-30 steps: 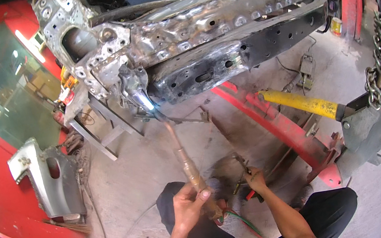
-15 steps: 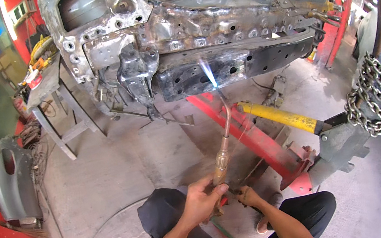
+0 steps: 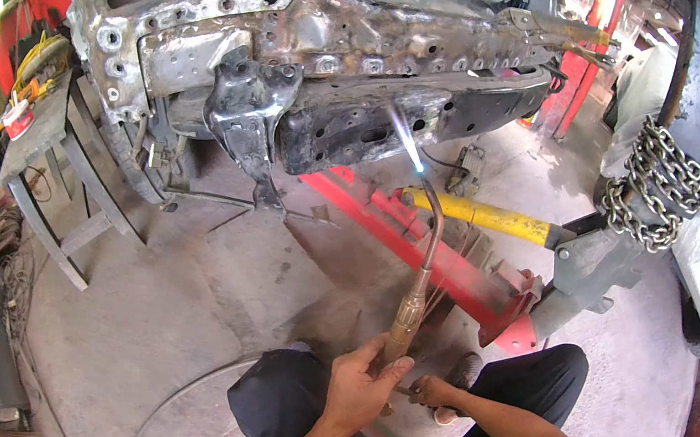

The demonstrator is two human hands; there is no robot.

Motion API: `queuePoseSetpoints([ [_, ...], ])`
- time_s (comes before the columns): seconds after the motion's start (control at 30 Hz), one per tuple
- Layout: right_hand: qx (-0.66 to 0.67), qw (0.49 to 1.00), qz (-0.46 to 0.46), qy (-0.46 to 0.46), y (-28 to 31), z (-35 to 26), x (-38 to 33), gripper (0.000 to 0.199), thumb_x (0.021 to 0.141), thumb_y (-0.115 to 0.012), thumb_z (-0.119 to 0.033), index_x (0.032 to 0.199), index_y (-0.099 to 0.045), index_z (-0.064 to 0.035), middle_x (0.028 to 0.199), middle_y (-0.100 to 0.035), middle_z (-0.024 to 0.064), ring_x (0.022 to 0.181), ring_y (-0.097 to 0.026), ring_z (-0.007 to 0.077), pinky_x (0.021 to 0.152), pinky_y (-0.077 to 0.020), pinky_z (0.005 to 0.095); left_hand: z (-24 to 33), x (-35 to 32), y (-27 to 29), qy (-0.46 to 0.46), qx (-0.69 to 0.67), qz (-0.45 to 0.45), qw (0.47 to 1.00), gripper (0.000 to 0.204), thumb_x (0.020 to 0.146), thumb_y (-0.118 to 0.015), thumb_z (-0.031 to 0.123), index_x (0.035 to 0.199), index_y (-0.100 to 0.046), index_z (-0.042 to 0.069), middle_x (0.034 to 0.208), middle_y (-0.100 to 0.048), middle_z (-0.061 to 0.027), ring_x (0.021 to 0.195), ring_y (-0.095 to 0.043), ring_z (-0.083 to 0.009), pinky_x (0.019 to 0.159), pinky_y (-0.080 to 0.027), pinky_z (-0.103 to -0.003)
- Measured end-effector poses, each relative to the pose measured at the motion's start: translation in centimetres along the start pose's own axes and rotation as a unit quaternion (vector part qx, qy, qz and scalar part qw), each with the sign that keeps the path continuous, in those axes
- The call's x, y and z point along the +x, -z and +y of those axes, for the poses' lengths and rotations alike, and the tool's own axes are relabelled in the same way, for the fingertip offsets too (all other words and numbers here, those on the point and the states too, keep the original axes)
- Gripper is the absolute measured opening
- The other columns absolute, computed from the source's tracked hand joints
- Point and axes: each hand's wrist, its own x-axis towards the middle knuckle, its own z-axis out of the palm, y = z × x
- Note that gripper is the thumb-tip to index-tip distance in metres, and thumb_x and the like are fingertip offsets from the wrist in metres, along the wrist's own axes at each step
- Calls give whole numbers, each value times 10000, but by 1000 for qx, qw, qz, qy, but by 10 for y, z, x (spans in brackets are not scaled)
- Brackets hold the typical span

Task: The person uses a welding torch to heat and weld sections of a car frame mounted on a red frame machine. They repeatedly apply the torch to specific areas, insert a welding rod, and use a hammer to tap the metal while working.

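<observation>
Stripped car body frame (image 3: 360, 59) overhead-front, bare scorched metal w/ rows of punched holes, black bracket (image 3: 250, 106) hanging off its underside. Below it red frame-pulling rig (image 3: 430, 251) on concrete floor (image 3: 180, 312), w/ yellow hydraulic ram (image 3: 484, 216) lying across it; heavy chain (image 3: 655, 186) bunched at rt, metal counter (image 3: 46, 144) w/ clutter at left, grey hose (image 3: 151, 414) trailing over floor. Smallest: gas torch (image 3: 416, 281), centre frame, brass handle low, thin curved neck rising to tip w/ pale blue flame (image 3: 403, 131) lit just under the frame rail, close to but prob. not touching the metal. Left hand (image 3: 362, 388) wrapped narrow round lower brass handle, thumb on top. Right hand (image 3: 434, 389) closed low just behind it at torch base, prob. on valve/hose end; exact grip can't tell. Torch likely light, rigid, smooth metal, a bit hose-dragged at the back; neck & tip hot, so take hold only on brass handle, well back from bend.
</observation>
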Motion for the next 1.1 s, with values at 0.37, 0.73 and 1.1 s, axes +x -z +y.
queuePoseSetpoints([
  [0.37, -199, 977, 66, 49, -25, 32, 25, 408, 861, -767, -368, 1196, -765, -135, 1070, -762, 192, 981, -729, 404, 885, -569, 497, -7, -2, 2, 33, -31, 4, 999, 367, 934, -774, 83, 1266, -682, -42, 1018, -761, -97, 931, -686, -122, 828, -554, -299],
  [0.73, 7, 991, 133, 21, -29, 19, 36, 435, 891, -734, -294, 1236, -729, -29, 943, -750, 254, 791, -752, 377, 767, -590, 474, -10, 0, -1, 21, -35, 44, 998, 303, 936, -793, 108, 1190, -696, -26, 939, -724, -21, 825, -616, -67, 745, -511, -255],
  [1.1, 75, 969, 207, 115, -25, -36, 52, 382, 899, -714, -214, 1239, -711, -41, 1060, -757, 243, 1000, -735, 424, 848, -563, 491, -11, 5, -5, 54, -52, 55, 996, 243, 937, -783, 58, 1163, -709, 7, 963, -710, 3, 865, -612, -67, 783, -504, -251],
])
